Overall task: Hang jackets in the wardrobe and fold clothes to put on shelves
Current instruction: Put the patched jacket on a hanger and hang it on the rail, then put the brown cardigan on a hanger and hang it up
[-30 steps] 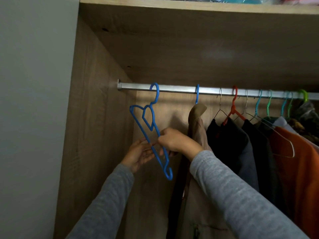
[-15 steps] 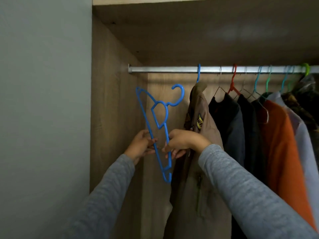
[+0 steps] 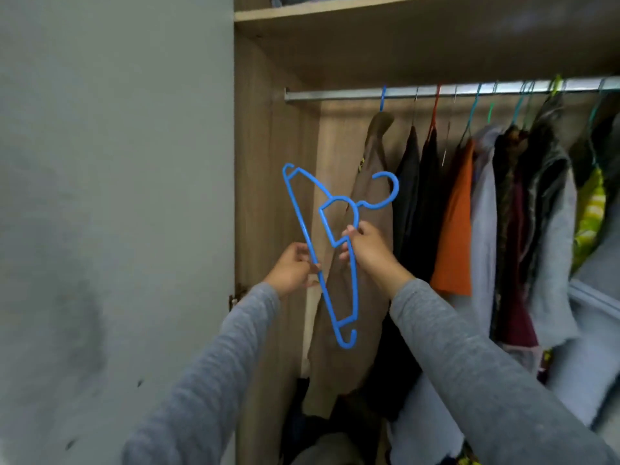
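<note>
- Gripping a blue plastic hanger (image 3: 303,226) are both hands: the left hand (image 3: 292,268) is pinching its long straight bar, and the right hand (image 3: 367,248) is clutching its curved shoulder arm.
- The hanger is tilting steeply in front of the open wardrobe (image 3: 268,162), well below the metal rail (image 3: 335,95).
- A brown jacket (image 3: 369,156), black garments (image 3: 412,196) and an orange one (image 3: 453,229) are hanging inside from that rail.

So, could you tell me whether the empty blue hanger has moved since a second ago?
Yes. The blue hanger has come off the rail, down below it, held by the left hand and right hand.
</note>
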`<state>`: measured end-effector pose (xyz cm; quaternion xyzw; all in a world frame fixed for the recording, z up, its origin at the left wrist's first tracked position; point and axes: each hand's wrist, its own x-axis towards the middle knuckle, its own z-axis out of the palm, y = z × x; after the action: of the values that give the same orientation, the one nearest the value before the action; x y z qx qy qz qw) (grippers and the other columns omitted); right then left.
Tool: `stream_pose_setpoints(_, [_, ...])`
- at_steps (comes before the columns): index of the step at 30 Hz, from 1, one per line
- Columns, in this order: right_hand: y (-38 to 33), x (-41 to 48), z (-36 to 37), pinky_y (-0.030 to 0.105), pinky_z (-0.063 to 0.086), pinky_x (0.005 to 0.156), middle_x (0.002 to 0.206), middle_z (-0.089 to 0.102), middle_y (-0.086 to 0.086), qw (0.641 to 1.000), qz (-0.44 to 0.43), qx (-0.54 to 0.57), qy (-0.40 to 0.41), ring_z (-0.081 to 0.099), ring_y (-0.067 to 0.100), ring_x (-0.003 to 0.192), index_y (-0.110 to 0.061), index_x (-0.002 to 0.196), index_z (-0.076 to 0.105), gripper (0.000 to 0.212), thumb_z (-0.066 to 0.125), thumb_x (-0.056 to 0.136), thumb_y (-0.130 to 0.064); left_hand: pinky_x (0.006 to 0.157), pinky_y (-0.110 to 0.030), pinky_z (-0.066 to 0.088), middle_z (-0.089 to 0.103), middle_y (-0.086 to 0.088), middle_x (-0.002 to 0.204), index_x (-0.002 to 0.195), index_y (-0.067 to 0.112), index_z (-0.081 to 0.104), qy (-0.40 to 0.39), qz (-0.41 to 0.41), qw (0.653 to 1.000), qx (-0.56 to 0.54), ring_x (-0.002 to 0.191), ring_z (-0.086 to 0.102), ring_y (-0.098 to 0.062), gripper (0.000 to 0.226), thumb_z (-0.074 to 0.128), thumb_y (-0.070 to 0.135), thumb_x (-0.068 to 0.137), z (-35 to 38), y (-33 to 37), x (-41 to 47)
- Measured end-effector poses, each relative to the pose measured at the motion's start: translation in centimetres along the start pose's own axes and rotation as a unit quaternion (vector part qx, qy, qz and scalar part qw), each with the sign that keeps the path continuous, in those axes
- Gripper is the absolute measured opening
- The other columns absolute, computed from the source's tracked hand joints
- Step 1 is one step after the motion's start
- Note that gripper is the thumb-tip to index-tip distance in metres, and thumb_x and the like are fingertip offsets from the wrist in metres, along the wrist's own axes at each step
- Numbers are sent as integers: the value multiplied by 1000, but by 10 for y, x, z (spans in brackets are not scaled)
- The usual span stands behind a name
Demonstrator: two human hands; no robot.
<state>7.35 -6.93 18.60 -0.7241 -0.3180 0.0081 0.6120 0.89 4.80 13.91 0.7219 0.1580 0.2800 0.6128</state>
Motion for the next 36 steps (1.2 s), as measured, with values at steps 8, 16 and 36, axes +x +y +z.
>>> stream_pose_setpoints(8, [10,-108,-20,31,35,69,86,56,12,967,-90,-223,-86,54,27,86,-16,78,47,22,39,98,-19,115,-44,16,25,-20,149,146,3,24,111,212,862,447,143,12,-34,67,57,24,91,-29,-2,-100])
stream_pose_setpoints(16, [-11,-197,-3,35,40,61,59,51,-2,935,-154,-296,-124,52,21,65,-17,59,42,44,43,94,-45,89,-39,44,61,-18,107,111,3,53,-25,129,875,466,100,58,-34,25,43,23,98,-81,-8,-205])
stream_pose_setpoints(36, [-62,-537,260,39,49,72,70,62,-2,887,-145,-65,-434,59,19,74,-25,68,61,24,57,90,-33,80,-34,47,64,-4,82,91,8,63,153,-219,871,411,78,60,-22,34,43,34,98,-335,-61,-651])
